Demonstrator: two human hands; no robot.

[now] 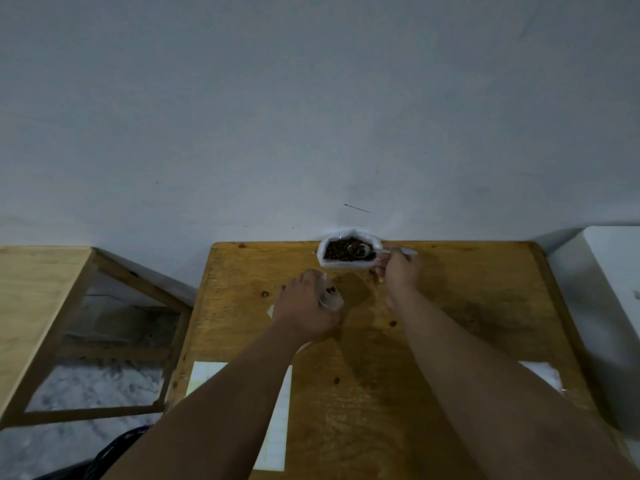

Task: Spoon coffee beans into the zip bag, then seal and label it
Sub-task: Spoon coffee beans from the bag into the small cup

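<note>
Plain grey wall fills the background, and below it sits a varnished, knotty pine worktop (467,306) with an amber sheen. Against its far edge, right of centre, stands an open white plastic pouch (346,265), crumpled wide at the mouth and filled with dark roasted coffee beans (337,254). The right hand (401,271) is clasped round the handle of a small shiny metal spoon (360,250), whose bowl lies in the beans. Nearer me and left of the pouch, the left hand (304,306) grips a small clear plastic zip bag (330,296). I can make out only a few beans inside, so I judge the filling is at an early stage.

The zip bag looks thin, limp and slick. I expect it to sag shut unless pinched at the rim beside the zip strip, which is where I would take it. It should weigh next to nothing now and slump as beans go in. The beans are hard, smooth and light and will roll freely; a few strays (393,323) lie on the worktop. The spoon is rigid, so a level carry seems wise. White paper sheets (277,427) lie at the near edge, with another toward the near right corner. Whether either is the label I cannot tell.
</note>
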